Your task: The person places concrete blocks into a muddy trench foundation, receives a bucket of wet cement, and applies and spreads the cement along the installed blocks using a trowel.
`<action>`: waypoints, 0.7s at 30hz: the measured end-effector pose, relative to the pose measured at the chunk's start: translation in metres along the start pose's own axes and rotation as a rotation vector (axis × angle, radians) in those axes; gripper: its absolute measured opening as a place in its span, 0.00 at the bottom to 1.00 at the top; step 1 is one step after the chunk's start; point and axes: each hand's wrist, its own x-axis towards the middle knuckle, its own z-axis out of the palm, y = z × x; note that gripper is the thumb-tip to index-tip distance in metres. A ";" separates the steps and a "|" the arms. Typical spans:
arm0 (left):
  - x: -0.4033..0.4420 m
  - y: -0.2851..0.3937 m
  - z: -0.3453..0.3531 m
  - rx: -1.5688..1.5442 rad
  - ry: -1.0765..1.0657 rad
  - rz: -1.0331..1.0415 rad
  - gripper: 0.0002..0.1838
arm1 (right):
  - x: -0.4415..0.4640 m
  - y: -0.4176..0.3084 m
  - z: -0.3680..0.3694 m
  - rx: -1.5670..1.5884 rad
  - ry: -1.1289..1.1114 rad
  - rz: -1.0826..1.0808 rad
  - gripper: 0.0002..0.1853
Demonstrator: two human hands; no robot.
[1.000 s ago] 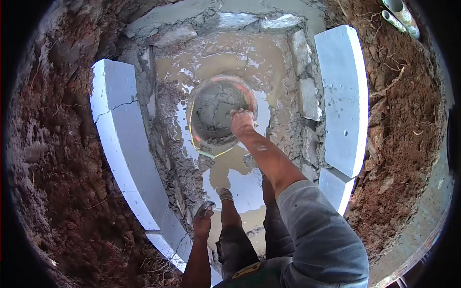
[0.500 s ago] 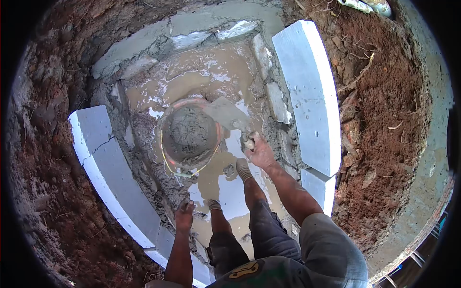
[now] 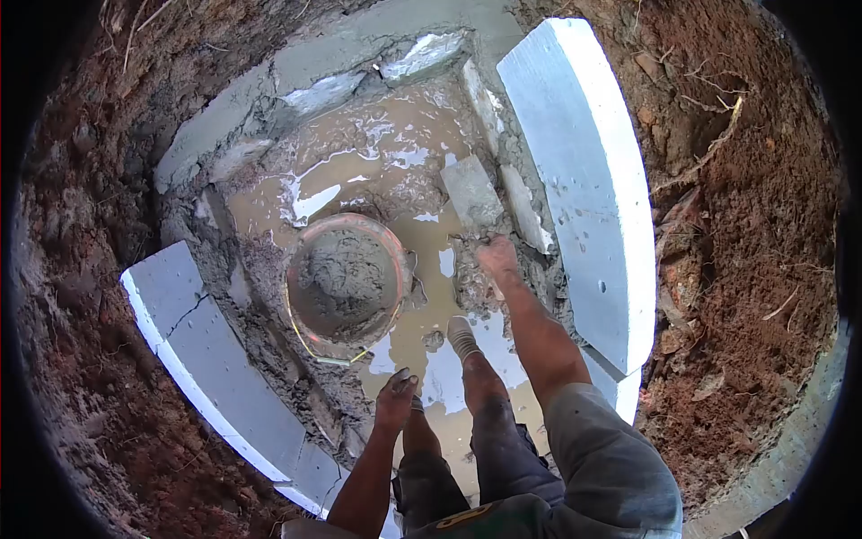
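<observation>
My right hand (image 3: 498, 258) is closed around the handle of a trowel (image 3: 473, 194). The handle itself is mostly hidden by the fingers. The flat grey blade points away from me, beside the mortar-smeared inner wall on the right. Left of it, a round bucket (image 3: 401, 256) stands in muddy water, with wet grey mortar (image 3: 346, 277) inside. Its yellow-and-green handle (image 3: 334, 361) hangs down on the near side. My left hand (image 3: 395, 398) hovers over the water in front of my leg, fingers loosely bent and apart, holding nothing I can see.
Pale curved concrete blocks (image 3: 588, 198) stand on the right, and a cracked one (image 3: 220, 350) on the left. Low mortared stonework (image 3: 323, 90) runs along the back. Red-brown earth walls (image 3: 745, 296) with roots surround the pit. My feet stand in muddy water (image 3: 431, 296).
The trowel has moved from over the bucket's rim rightward to the inner wall, its blade turned. My left hand has shifted right, closer to my leg. The view has shifted slightly.
</observation>
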 end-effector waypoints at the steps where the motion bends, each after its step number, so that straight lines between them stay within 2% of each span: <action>1: 0.001 0.003 0.004 0.024 0.013 0.001 0.24 | 0.009 -0.002 -0.003 0.049 0.018 -0.023 0.22; 2: 0.005 0.006 0.007 0.047 0.024 0.008 0.24 | 0.023 -0.003 -0.004 0.100 0.041 -0.047 0.22; 5: 0.015 0.023 0.009 0.175 0.037 -0.017 0.24 | 0.077 -0.001 0.004 0.184 -0.083 0.009 0.22; 8: 0.026 0.025 0.005 0.265 0.061 -0.048 0.25 | 0.128 0.028 0.038 0.354 0.038 -0.087 0.24; 11: 0.034 0.014 0.001 0.354 0.060 -0.029 0.25 | 0.094 0.012 0.007 0.398 0.217 -0.168 0.15; 14: 0.037 0.011 0.008 0.399 0.078 0.007 0.23 | 0.095 0.049 0.018 0.529 0.165 -0.142 0.26; 17: 0.037 0.012 0.023 0.417 0.052 0.027 0.22 | 0.047 0.044 -0.029 0.505 0.144 -0.120 0.26; 20: 0.031 0.034 0.049 0.382 0.038 -0.018 0.21 | 0.028 0.053 -0.027 0.579 0.153 -0.045 0.25; 21: 0.028 0.036 0.055 0.353 0.035 -0.010 0.21 | 0.011 0.051 -0.035 0.477 0.195 -0.042 0.25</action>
